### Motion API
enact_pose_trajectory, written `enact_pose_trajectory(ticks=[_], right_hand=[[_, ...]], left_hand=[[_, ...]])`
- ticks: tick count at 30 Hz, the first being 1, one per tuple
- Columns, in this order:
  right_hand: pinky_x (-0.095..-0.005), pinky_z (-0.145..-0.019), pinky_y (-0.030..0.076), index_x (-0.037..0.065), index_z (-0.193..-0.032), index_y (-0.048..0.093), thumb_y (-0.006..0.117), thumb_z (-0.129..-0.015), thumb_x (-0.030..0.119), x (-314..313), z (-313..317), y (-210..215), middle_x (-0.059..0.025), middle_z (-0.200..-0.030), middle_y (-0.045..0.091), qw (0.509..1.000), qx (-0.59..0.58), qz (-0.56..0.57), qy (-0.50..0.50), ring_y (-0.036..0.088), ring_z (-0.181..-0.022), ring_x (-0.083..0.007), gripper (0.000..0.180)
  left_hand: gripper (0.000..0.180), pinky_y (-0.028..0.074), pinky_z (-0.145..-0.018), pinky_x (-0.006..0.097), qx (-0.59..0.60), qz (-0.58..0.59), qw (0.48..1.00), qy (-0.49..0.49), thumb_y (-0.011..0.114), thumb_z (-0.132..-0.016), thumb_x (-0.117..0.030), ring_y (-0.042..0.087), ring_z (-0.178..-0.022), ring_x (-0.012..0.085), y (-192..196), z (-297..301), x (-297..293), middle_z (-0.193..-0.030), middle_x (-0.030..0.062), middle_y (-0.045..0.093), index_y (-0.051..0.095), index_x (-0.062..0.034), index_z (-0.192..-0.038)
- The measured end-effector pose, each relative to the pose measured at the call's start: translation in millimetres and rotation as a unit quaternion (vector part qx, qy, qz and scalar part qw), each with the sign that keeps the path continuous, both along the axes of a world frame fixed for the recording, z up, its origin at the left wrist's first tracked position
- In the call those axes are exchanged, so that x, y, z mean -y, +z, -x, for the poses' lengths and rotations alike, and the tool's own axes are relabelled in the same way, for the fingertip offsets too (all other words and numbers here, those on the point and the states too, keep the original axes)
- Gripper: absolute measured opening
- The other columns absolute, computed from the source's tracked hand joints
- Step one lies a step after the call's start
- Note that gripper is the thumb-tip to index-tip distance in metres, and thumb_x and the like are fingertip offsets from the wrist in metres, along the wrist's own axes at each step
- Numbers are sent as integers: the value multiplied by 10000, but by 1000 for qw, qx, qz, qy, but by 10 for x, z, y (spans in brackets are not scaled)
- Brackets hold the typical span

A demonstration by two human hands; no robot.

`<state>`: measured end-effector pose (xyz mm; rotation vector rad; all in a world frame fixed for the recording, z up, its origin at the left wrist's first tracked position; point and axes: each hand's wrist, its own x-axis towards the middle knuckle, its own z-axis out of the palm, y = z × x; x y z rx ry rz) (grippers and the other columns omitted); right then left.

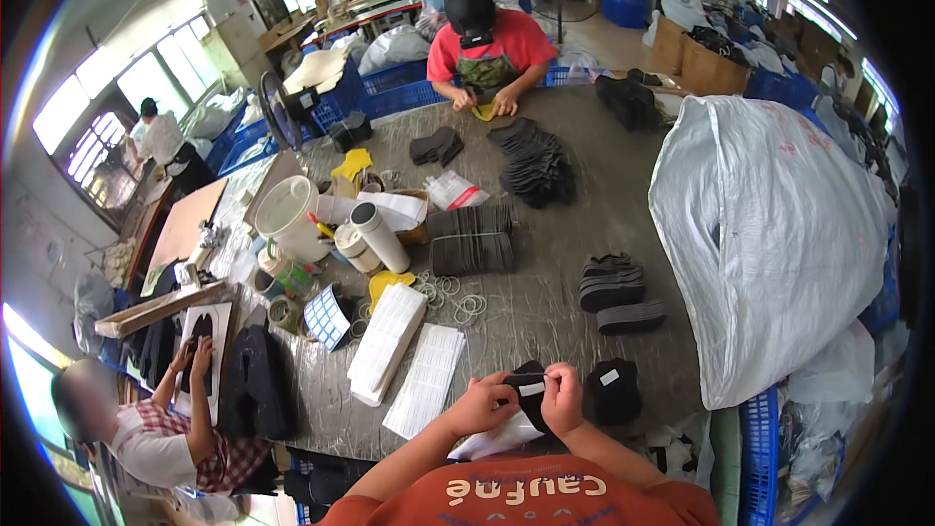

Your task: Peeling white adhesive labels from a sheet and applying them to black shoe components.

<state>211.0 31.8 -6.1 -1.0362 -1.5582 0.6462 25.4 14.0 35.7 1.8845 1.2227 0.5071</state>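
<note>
At the table's near edge, my left hand (484, 405) is closed at the left side of a black fabric piece (527, 415) with a small white label on top. My right hand (563, 399) pinches at its right side. A thin rubber band (526, 375) appears stretched between the fingers of both hands, across the black piece. How far it goes round underneath is hidden. Just right of my right hand lies another black bundle (614, 399) with a white label. A white plastic bag (499, 438) shows below my hands.
Loose rubber bands (471, 308) and label sheets (390, 341) lie to the left. Dark insole-like stacks (471, 240) stand mid-table, more (623, 297) at right. A big white sack (769, 244) borders the right. A co-worker (497, 49) handles a yellow piece opposite; another person (166, 429) works at left.
</note>
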Motion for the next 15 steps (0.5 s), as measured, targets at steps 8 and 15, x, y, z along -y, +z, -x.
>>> enact_pose_trajectory(ticks=[8, 15], right_hand=[[-364, -732, 452, 14, -927, 475, 552, -861, 5, -254, -886, -4, -166, -870, 546, 972, 89, 125, -176, 549, -815, -346, 102], [-331, -798, 445, 29, -1049, 571, 645, -743, -30, -274, -940, 226, -113, -962, 552, 985, 67, 132, -89, 543, -870, -230, 320]], left_hand=[[74, 301, -937, 443, -25, -13, 999, -25, 631, -792, -150, 530, -1097, 227, 8, -56, -22, -1219, 84, 558, 647, -78, -786], [76, 322, -971, 409, 6, 14, 1000, 14, 631, -807, -146, 575, -1048, 210, -44, 13, 9, -1234, 90, 584, 643, -78, -774]])
